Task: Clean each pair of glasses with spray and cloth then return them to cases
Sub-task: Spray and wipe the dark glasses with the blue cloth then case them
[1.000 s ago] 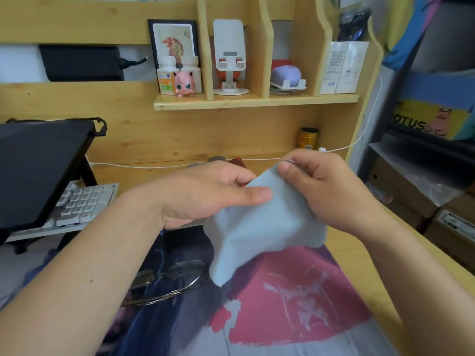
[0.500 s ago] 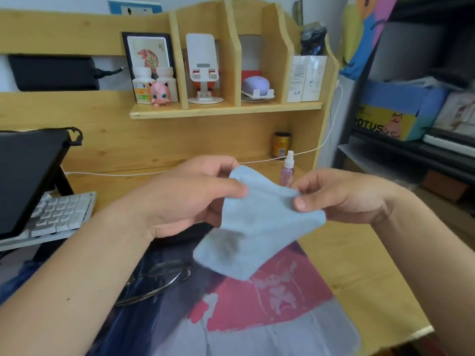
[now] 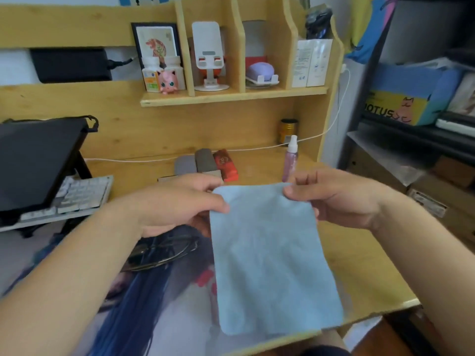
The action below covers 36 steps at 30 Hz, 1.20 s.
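Head view: you hold a pale blue rectangular microfibre cloth (image 3: 272, 258) spread flat above the wooden desk (image 3: 359, 265).
Left hand (image 3: 177, 204): your thumb and fingers pinch the cloth's upper left corner.
Right hand (image 3: 331, 199): your thumb and fingers pinch the upper right corner.
Glasses: a dark thin-framed pair (image 3: 164, 250) lies on the printed desk mat (image 3: 154, 317), below your left hand.
Spray: a slim pink spray bottle (image 3: 290, 160) stands upright behind the cloth.
Cases: grey, brown and red cases (image 3: 205, 163) lie side by side at the desk's back.
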Each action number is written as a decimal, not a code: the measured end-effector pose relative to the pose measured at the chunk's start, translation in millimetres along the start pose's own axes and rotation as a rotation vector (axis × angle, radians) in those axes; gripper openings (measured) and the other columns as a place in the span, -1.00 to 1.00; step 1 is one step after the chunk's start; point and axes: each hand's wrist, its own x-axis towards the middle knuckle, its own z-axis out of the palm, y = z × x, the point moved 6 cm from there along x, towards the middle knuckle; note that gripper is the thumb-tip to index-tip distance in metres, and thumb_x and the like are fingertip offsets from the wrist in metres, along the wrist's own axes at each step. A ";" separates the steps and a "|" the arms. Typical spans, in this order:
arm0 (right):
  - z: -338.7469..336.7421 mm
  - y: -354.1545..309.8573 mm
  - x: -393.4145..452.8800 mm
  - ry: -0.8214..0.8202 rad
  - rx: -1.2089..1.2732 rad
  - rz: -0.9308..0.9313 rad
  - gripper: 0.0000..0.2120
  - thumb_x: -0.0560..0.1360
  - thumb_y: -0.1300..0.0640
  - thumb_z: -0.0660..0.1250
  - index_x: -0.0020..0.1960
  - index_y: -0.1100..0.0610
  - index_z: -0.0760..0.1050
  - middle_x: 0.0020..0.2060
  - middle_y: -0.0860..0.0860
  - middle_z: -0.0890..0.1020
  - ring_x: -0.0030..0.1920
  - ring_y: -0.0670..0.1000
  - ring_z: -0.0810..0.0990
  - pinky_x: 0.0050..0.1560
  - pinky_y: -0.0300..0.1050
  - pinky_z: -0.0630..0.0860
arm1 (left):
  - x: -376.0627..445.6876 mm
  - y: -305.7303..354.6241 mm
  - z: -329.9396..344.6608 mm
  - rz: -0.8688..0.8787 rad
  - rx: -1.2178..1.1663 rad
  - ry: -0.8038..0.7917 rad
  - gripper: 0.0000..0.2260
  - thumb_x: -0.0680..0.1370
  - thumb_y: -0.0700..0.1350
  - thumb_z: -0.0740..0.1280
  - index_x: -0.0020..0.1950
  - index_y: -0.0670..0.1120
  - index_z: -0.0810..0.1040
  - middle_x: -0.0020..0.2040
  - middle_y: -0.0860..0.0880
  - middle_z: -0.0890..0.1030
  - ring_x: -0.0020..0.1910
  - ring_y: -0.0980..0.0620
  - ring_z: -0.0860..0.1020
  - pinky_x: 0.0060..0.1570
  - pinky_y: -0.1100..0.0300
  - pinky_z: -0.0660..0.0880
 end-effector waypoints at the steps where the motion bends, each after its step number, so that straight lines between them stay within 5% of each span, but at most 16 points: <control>1: 1.7 18.3 9.8 0.048 -0.065 0.058 -0.72 0.53 0.09 0.45 0.03 0.31 0.53 -0.24 0.16 0.46 -0.34 -0.01 0.36 -0.30 -0.15 0.33 | 7.3 -16.5 -1.5 -0.041 0.127 0.043 -0.96 0.47 -0.12 0.42 -0.12 -0.06 0.59 -0.16 -0.06 0.66 -0.19 -0.02 0.59 -0.15 0.02 0.53; 4: -1.9 48.6 33.2 0.245 -0.269 0.101 -0.72 0.54 0.07 0.45 -0.04 0.32 0.56 -0.25 0.10 0.50 -0.37 -0.06 0.42 -0.39 -0.23 0.35 | 27.8 -49.4 -6.3 -0.127 0.398 0.153 -0.89 0.49 -0.02 0.40 -0.24 0.05 0.57 -0.27 0.05 0.58 -0.26 0.04 0.49 -0.16 0.07 0.40; 7: -13.5 40.6 40.8 0.410 -0.391 0.027 -0.82 0.52 0.04 0.46 -0.09 0.16 0.64 -0.25 0.08 0.60 -0.29 -0.09 0.52 -0.31 -0.23 0.43 | 34.4 -49.1 -6.3 -0.075 0.461 0.257 -0.85 0.60 -0.05 0.35 -0.15 0.03 0.65 -0.18 0.08 0.66 -0.18 0.05 0.57 -0.18 0.14 0.39; 11: -4.2 12.2 19.8 0.420 -0.523 -0.186 -0.93 0.51 0.12 0.47 -0.12 0.10 0.67 -0.24 -0.03 0.64 -0.29 -0.25 0.54 -0.28 -0.43 0.43 | 16.2 -33.9 -15.0 0.097 0.511 0.422 -0.85 0.60 -0.07 0.39 -0.12 0.09 0.73 -0.11 0.13 0.66 -0.11 0.13 0.60 -0.14 0.20 0.44; 16: 15.5 37.2 -21.9 0.215 -0.506 -0.268 -0.89 0.43 0.26 0.53 -0.15 0.05 0.70 -0.20 0.02 0.66 -0.21 0.05 0.54 -0.11 -0.07 0.48 | -19.3 -40.3 8.0 0.294 0.460 0.350 -0.86 0.51 -0.11 0.51 -0.13 0.16 0.73 -0.17 0.15 0.63 -0.14 0.09 0.53 -0.11 0.26 0.46; 20: 27.6 55.5 -41.8 0.157 -0.539 -0.305 -0.81 0.44 0.32 0.52 -0.12 0.02 0.70 -0.18 -0.01 0.63 -0.22 -0.11 0.55 -0.14 -0.27 0.46 | -27.3 -48.4 29.7 0.442 0.696 0.298 -0.86 0.48 -0.10 0.53 -0.12 0.17 0.70 -0.18 0.23 0.61 -0.01 0.13 0.48 0.05 0.11 0.41; 26: 37.3 58.4 -50.3 0.144 -0.666 -0.398 -0.75 0.48 0.33 0.48 -0.07 -0.02 0.71 -0.10 -0.08 0.64 -0.09 0.02 0.65 -0.04 -0.03 0.56 | -37.7 -56.8 38.1 0.539 0.832 0.285 -0.90 0.46 0.03 0.41 -0.10 0.20 0.71 -0.19 0.23 0.60 0.02 0.26 0.37 0.10 0.19 0.23; 31: 40.1 56.7 -61.8 0.029 -0.797 -0.382 -0.54 0.54 0.48 0.29 -0.02 -0.06 0.73 -0.03 -0.15 0.60 0.04 -0.05 0.62 0.01 -0.27 0.48 | -44.6 -59.0 42.6 0.468 0.900 0.210 -0.76 0.51 -0.11 0.33 -0.04 0.22 0.71 -0.11 0.26 0.58 0.08 0.23 0.40 0.19 0.07 0.27; 34: 24.6 45.2 -59.6 0.164 -0.616 -0.352 -0.48 0.54 0.52 0.21 -0.07 -0.05 0.74 -0.04 -0.09 0.64 0.02 -0.01 0.62 -0.01 -0.20 0.50 | -50.3 -44.6 36.1 0.386 0.614 0.137 -0.69 0.52 -0.20 0.30 -0.10 0.18 0.74 -0.08 0.17 0.61 0.10 0.11 0.48 0.17 0.17 0.35; 36: 15.0 41.4 -43.3 0.284 -0.667 -0.282 -0.61 0.60 0.35 0.24 0.02 -0.08 0.71 -0.01 -0.14 0.64 0.04 -0.13 0.58 -0.01 -0.31 0.47 | -39.7 -34.2 30.8 0.298 0.532 0.156 -0.71 0.59 -0.20 0.31 -0.03 0.18 0.72 -0.06 0.15 0.61 0.09 0.13 0.48 0.09 0.19 0.40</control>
